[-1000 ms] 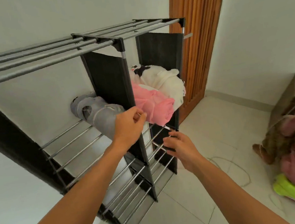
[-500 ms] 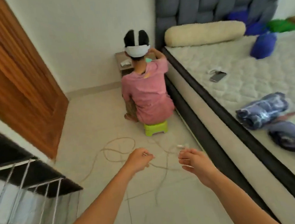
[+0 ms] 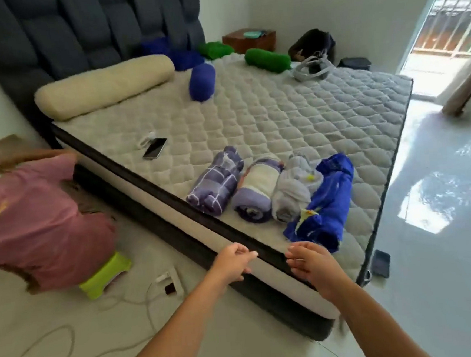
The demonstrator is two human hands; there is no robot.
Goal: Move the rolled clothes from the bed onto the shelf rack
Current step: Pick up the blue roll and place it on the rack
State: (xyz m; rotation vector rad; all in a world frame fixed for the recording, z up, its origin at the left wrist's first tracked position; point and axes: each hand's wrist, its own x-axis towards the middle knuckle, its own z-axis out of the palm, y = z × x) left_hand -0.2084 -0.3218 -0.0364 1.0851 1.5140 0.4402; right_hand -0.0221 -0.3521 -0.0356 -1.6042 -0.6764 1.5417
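Observation:
Several rolled clothes lie side by side near the front edge of the bed (image 3: 280, 113): a purple checked roll (image 3: 215, 182), a purple and cream roll (image 3: 258, 190), a pale grey roll (image 3: 294, 187) and a bright blue roll (image 3: 326, 199). My left hand (image 3: 232, 263) hovers in front of the mattress edge, fingers loosely curled, holding nothing. My right hand (image 3: 310, 262) is beside it, just below the blue roll, also empty with fingers partly apart. The shelf rack is out of view.
A person in a pink shirt (image 3: 29, 220) sits on a green stool (image 3: 106, 275) at the left. Cables and a power strip (image 3: 169, 282) lie on the floor. A phone (image 3: 155, 148), bolsters and a headset (image 3: 311, 68) rest on the bed. Another phone (image 3: 380, 262) lies on the floor by the bed corner.
The view has swung from the shelf rack, across the floor, to the bed. Both empty hands have come from the rack to the mattress edge near the rolls.

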